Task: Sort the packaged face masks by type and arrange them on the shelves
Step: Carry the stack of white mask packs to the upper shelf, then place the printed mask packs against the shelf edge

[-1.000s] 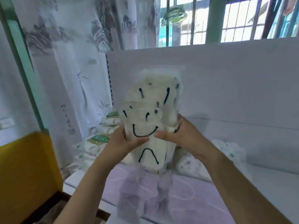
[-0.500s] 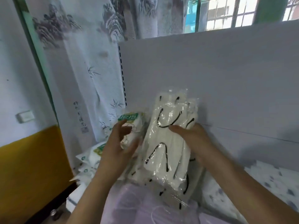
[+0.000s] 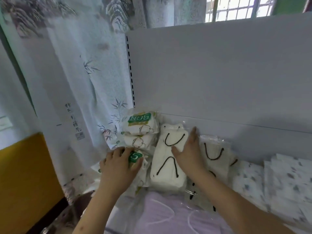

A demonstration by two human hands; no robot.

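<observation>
White mask pack (image 3: 167, 159): black ear loops. Second white mask pack (image 3: 214, 152): black loops. N95 packs (image 3: 140, 124): white, green label, brown outline drawing. Lilac mask pack (image 3: 168, 215), front edge of shelf: white loops. Patterned packs (image 3: 278, 179), right end: white, grey-blue specks. Shelf back panel (image 3: 219, 73): plain white. Curtain (image 3: 70, 73): white, grey ink-painted mountains and bamboo. Wall (image 3: 25, 179): mustard yellow.

The white mask pack (image 3: 166, 163) wore clear, glossy plastic film over soft matt cloth with black cords. The shelf back panel (image 3: 219, 73) looked smooth and matt; the curtain (image 3: 76, 73) was thin printed cloth.
</observation>
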